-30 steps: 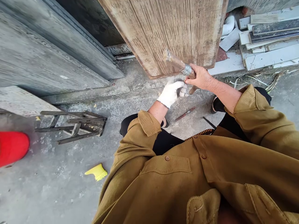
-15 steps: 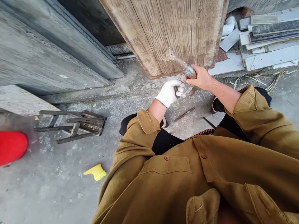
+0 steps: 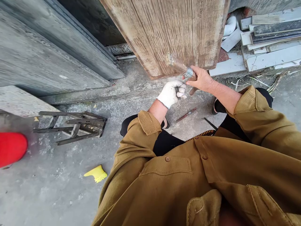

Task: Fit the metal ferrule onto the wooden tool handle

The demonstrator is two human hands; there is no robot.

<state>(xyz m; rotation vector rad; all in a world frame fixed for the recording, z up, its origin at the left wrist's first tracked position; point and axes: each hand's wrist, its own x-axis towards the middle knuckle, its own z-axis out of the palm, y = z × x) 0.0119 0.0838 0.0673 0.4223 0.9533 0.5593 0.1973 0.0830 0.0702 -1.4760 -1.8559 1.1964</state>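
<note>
Your bare right hand [image 3: 202,79], fingers wrapped, grips a brown, wire-bound wooden tool [image 3: 180,66]; your white-gloved left hand [image 3: 170,94] curls, pinch unclear.

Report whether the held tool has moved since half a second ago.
Yes: the held tool has swung slightly, far end lower and further left in view, against the panel.

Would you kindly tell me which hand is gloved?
The left hand: it wears a white glove, whereas the right hand, gripping the wire-bound tool, is bare.
</note>
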